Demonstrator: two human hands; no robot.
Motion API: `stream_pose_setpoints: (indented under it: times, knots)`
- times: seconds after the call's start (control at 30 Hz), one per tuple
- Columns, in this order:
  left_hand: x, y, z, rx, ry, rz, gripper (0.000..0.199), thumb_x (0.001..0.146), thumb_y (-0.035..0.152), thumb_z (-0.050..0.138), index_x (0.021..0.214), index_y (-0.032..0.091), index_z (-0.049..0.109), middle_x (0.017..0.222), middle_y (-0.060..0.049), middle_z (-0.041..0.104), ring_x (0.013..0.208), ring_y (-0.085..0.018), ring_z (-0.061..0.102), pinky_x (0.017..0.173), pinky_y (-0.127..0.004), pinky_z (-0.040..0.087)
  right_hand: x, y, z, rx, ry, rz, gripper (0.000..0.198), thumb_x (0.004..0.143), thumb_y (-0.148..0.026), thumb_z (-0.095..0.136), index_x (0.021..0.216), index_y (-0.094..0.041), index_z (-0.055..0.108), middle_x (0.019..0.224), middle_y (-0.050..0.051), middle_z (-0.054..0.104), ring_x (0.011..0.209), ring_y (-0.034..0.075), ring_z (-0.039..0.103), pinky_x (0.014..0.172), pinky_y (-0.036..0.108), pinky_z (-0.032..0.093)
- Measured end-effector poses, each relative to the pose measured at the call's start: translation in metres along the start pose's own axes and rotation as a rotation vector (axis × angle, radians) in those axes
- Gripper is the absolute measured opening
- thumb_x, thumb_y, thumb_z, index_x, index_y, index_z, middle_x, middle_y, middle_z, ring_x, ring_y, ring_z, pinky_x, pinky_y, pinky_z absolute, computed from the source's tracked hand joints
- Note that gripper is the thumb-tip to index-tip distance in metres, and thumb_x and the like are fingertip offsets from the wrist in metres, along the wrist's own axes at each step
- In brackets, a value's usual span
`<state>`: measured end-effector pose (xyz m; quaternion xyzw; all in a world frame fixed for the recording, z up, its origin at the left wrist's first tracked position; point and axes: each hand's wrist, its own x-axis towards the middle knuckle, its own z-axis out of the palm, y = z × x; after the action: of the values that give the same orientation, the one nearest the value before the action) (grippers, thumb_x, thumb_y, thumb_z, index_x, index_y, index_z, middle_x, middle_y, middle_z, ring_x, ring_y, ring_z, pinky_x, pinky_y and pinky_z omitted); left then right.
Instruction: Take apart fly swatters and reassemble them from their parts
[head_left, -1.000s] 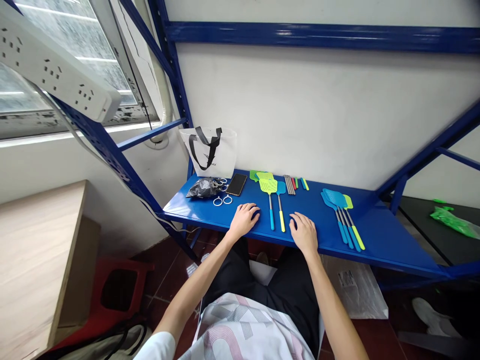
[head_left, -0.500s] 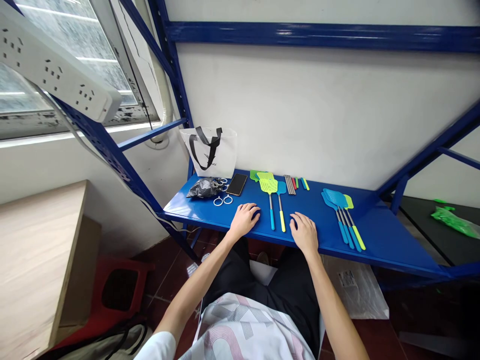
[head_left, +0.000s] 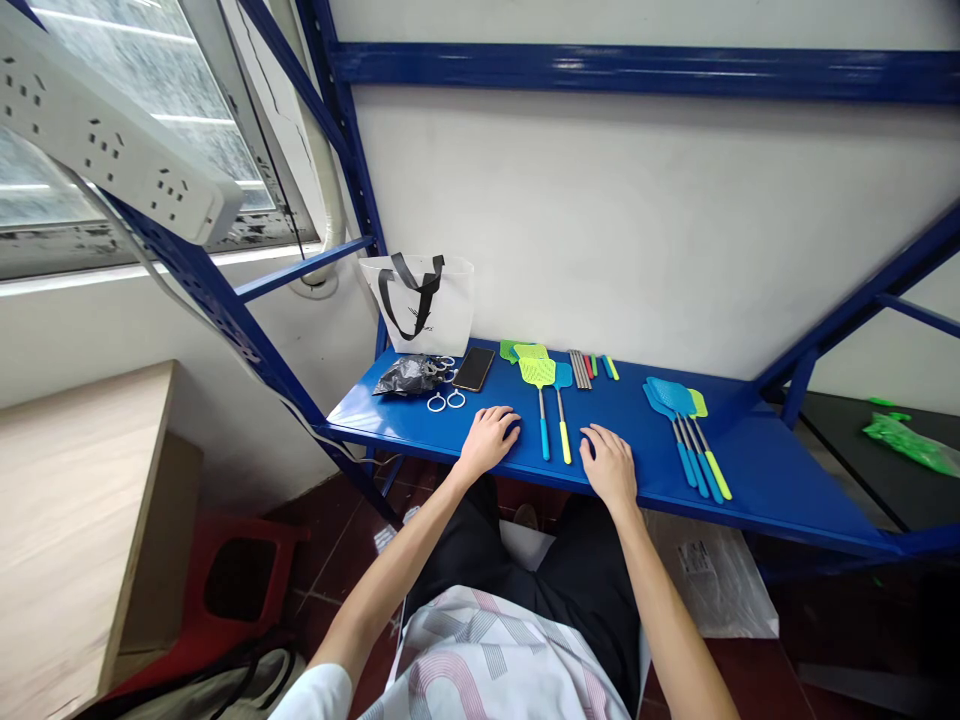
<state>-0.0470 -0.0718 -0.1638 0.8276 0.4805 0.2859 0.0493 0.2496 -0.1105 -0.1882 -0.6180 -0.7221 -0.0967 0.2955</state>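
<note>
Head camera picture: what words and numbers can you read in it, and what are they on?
None can be read clearly.
White tote bag: small black print by its logo, too small.
Translucent plastic bag under the table: printed label, too blurred.
Power strip: no words or numbers I can make out.

Green swatter head (head_left: 507, 350) partly covered, power strip (head_left: 120, 145) cut off left

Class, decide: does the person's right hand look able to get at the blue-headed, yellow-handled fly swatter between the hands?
Probably yes: the right hand rests on the blue tabletop just beside the swatter's yellow handle, with only bare surface showing between them.
</note>
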Motion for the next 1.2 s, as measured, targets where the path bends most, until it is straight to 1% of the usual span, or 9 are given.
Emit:
stream_pose_setpoints:
  times: [0.3,0.4,0.53,0.6,0.67,0.77,0.87,1.03,1.2]
  knots:
    - [0.000,-0.002,0.002,-0.002,0.012,0.011,0.033,0.115,0.039,0.047,0.135,0.030,0.072,0.148,-0.007,0.069,0.139,-0.030,0.061,0.119,-0.050,0.044,-0.002,0.000,-0.001,0.006,-0.025,0.014,0.041,0.112,-0.035,0.041,0.129,-0.022,0.077,0.141,0.013,0.075,0.134,0.032,0.065,0.114,0.050,0.045]
    - [0.000,-0.001,0.002,-0.005,0.022,0.013,0.032,0.115,0.038,0.048,0.134,0.030,0.073,0.147,-0.007,0.070,0.139,-0.029,0.061,0.118,-0.049,0.044,0.006,-0.003,-0.007,-0.005,-0.066,0.066,0.040,0.112,-0.038,0.041,0.129,-0.024,0.075,0.139,0.013,0.074,0.130,0.032,0.065,0.109,0.048,0.047]
    - [0.000,-0.001,0.002,-0.012,0.025,0.013,0.032,0.115,0.037,0.048,0.134,0.030,0.072,0.146,-0.007,0.070,0.138,-0.029,0.062,0.117,-0.049,0.045,0.045,-0.027,-0.012,-0.028,-0.209,0.195,0.037,0.113,-0.045,0.041,0.130,-0.023,0.066,0.131,0.014,0.074,0.118,0.031,0.068,0.093,0.041,0.051]
    - [-0.001,-0.002,0.003,-0.013,0.024,0.011,0.032,0.115,0.037,0.048,0.135,0.029,0.072,0.147,-0.007,0.070,0.138,-0.029,0.062,0.117,-0.049,0.044,0.073,-0.048,-0.008,-0.056,-0.316,0.213,0.041,0.113,-0.052,0.043,0.135,-0.022,0.060,0.133,0.016,0.071,0.116,0.031,0.068,0.090,0.040,0.052]
    - [-0.001,-0.003,0.004,-0.011,0.024,0.012,0.031,0.115,0.038,0.049,0.135,0.029,0.072,0.146,-0.007,0.070,0.138,-0.029,0.062,0.118,-0.049,0.044,0.098,-0.070,-0.001,-0.122,-0.401,0.217,0.047,0.112,-0.056,0.046,0.140,-0.020,0.057,0.137,0.020,0.067,0.121,0.034,0.067,0.092,0.040,0.052]
    - [-0.001,-0.004,0.006,-0.010,0.028,0.017,0.030,0.114,0.036,0.051,0.134,0.030,0.072,0.146,-0.007,0.070,0.138,-0.028,0.062,0.118,-0.049,0.044,0.125,-0.094,0.013,-0.189,-0.483,0.243,0.046,0.111,-0.045,0.050,0.147,-0.015,0.053,0.142,0.026,0.063,0.125,0.036,0.068,0.095,0.042,0.052]
    - [0.000,-0.003,0.007,-0.012,0.029,0.017,0.029,0.114,0.035,0.052,0.134,0.030,0.072,0.146,-0.006,0.070,0.137,-0.029,0.062,0.117,-0.049,0.045,0.136,-0.100,0.021,-0.194,-0.520,0.263,0.045,0.109,-0.029,0.052,0.151,-0.014,0.051,0.136,0.026,0.066,0.116,0.035,0.074,0.094,0.041,0.053]
    - [0.001,-0.002,0.008,-0.016,0.033,0.019,0.030,0.114,0.036,0.050,0.134,0.029,0.072,0.146,-0.007,0.070,0.137,-0.029,0.062,0.117,-0.050,0.044,0.134,-0.081,0.016,-0.193,-0.535,0.229,0.045,0.104,-0.014,0.051,0.149,-0.016,0.052,0.123,0.020,0.074,0.108,0.030,0.077,0.090,0.036,0.052]
    - [0.001,-0.002,0.009,-0.019,0.040,0.023,0.031,0.114,0.037,0.049,0.134,0.028,0.072,0.145,-0.008,0.070,0.138,-0.029,0.062,0.117,-0.050,0.044,0.117,-0.064,0.001,-0.169,-0.499,0.097,0.036,0.104,-0.008,0.047,0.137,-0.016,0.059,0.128,0.018,0.073,0.109,0.026,0.075,0.085,0.030,0.050]
